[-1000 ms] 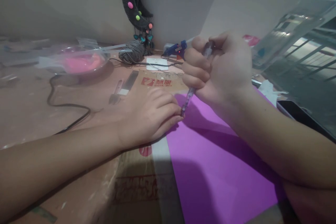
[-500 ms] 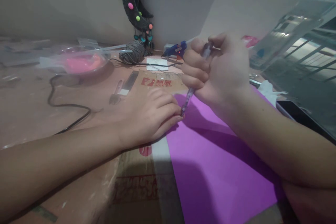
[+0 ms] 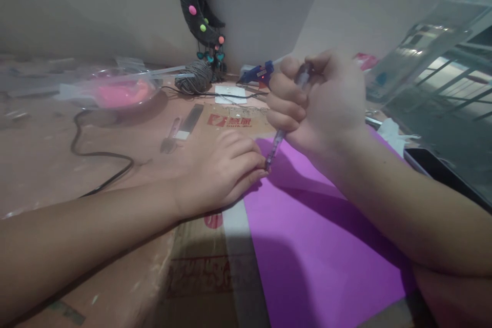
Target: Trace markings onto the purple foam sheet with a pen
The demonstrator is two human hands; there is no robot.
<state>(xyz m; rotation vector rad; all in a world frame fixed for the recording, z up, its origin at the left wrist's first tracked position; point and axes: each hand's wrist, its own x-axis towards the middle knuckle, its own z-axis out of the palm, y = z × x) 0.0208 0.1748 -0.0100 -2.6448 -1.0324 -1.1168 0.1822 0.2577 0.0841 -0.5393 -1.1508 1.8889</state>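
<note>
My right hand (image 3: 311,97) is closed in a fist around a slim purple-grey pen (image 3: 277,144), thumb near its upper end. The pen slants down to the left, its lower tip over the edge of a purple sheet of paper (image 3: 326,246). At that tip, the thumb and fingers of my left hand (image 3: 230,169) are pressed together, touching or almost touching the pen. Whatever lies between those left fingertips is too small to make out. White paper and printed brown cardboard (image 3: 200,266) lie under the purple sheet.
Behind my hands are a blue glue gun (image 3: 258,73), grey yarn (image 3: 194,78) and a clear dish with pink material (image 3: 119,93). A cutter blade case (image 3: 190,120) lies left. To the right are a phone (image 3: 448,171), white tissue (image 3: 392,136) and a clear bin (image 3: 418,51). A black cord (image 3: 100,154) curves at left.
</note>
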